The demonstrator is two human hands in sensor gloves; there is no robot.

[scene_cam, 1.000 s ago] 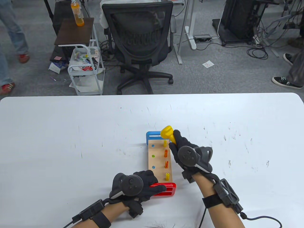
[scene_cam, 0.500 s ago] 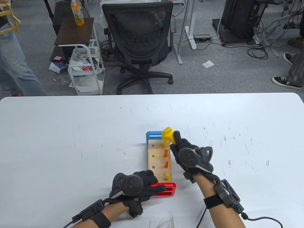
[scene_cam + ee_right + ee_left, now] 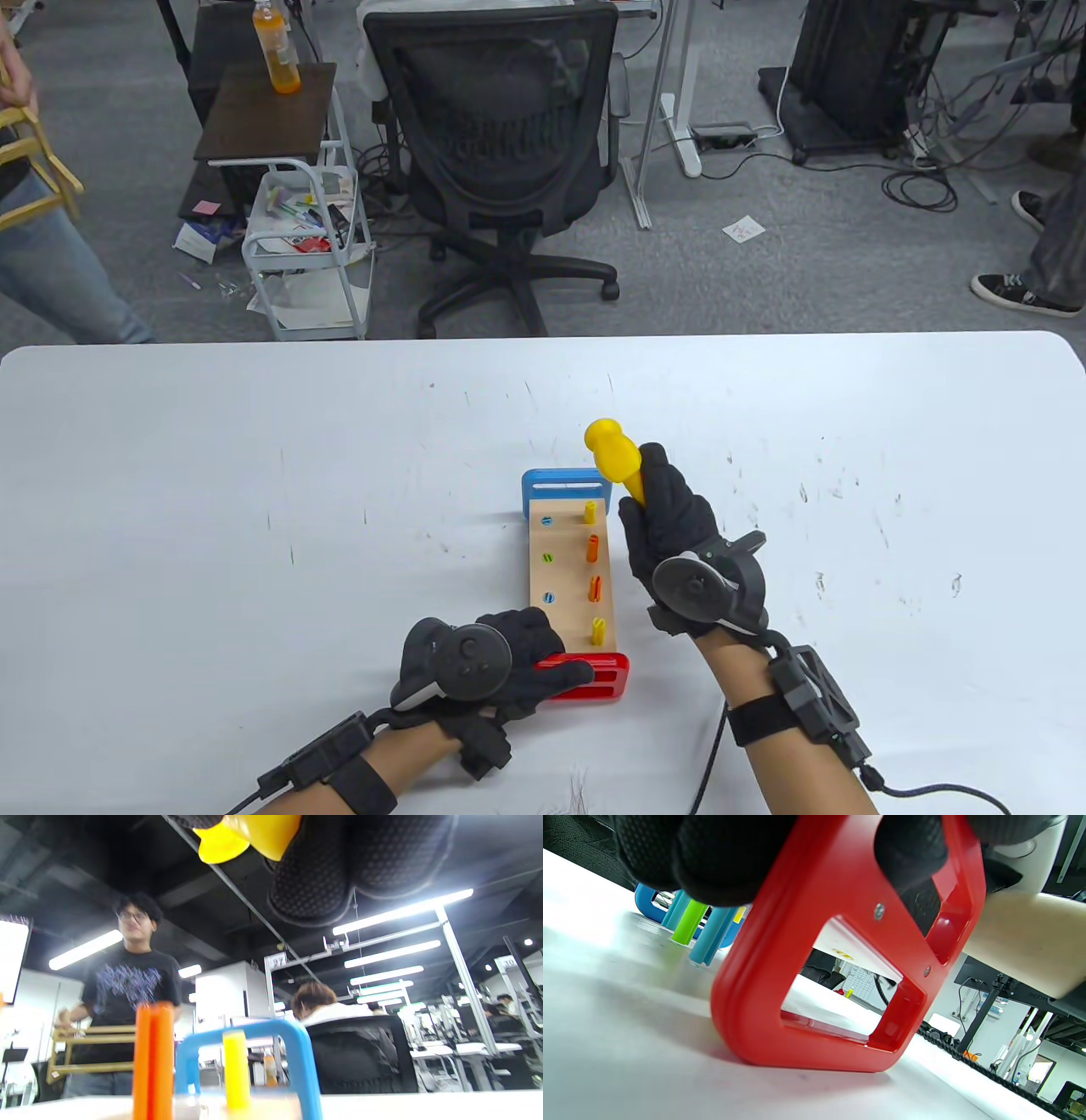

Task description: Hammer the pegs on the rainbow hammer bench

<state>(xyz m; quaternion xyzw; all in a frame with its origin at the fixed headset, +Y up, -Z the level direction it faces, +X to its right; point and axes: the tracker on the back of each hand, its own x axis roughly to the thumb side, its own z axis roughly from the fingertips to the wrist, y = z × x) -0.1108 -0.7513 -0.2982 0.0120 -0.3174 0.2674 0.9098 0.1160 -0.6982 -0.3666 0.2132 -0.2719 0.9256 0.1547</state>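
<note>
We see the toy (image 3: 570, 577) at lower centre of the white bench (image 3: 254, 475), well clear of every edge, with bare surface all around it. Its long axis runs up the frame, from red end (image 3: 594, 675) to blue end (image 3: 564, 491). Four pegs (image 3: 594, 548) stand proud along its right side. Our left hand (image 3: 501, 658) presses the red end, fingers curled over it. Our right hand (image 3: 670, 526) clamps the yellow hammer (image 3: 612, 454), head raised above the blue end. Beyond the far edge stands a chair (image 3: 501, 144).
</note>
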